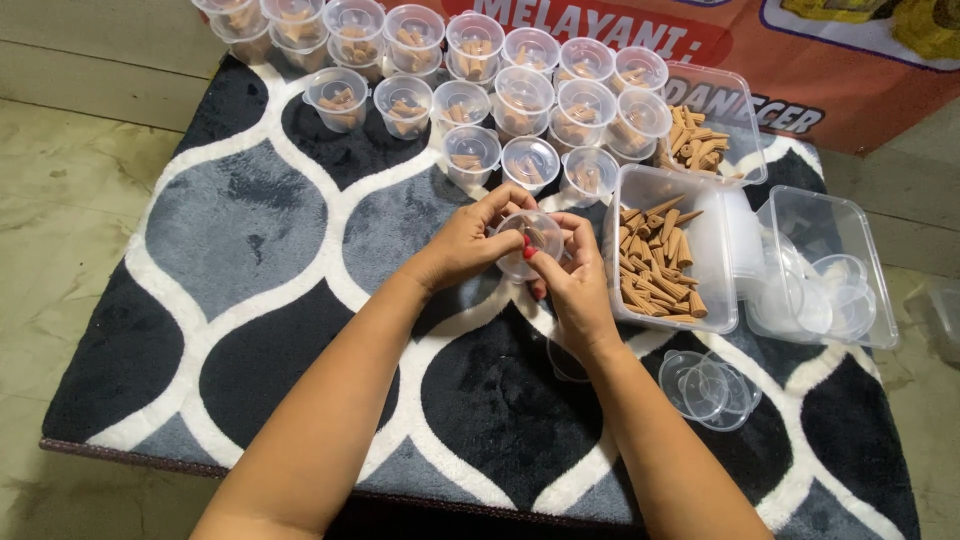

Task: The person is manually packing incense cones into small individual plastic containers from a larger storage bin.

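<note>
My left hand [462, 243] and my right hand [573, 283] together hold a small clear plastic cup [530, 243] with a few brown cone-shaped sticks inside, just above the rug. Both hands' fingers wrap its rim. Right of my hands sits a clear rectangular tub [625, 195] half full of brown cones [655, 262]. Several small filled cups [472, 152] stand in rows beyond my hands.
A grey, black and white patterned rug [235, 225] covers the floor. Another tub with cones [697, 140] lies at the back right, a tub of empty cups and lids [825, 275] at the right. Loose clear lids [708, 388] lie near my right forearm. An orange banner [850, 70] lies behind.
</note>
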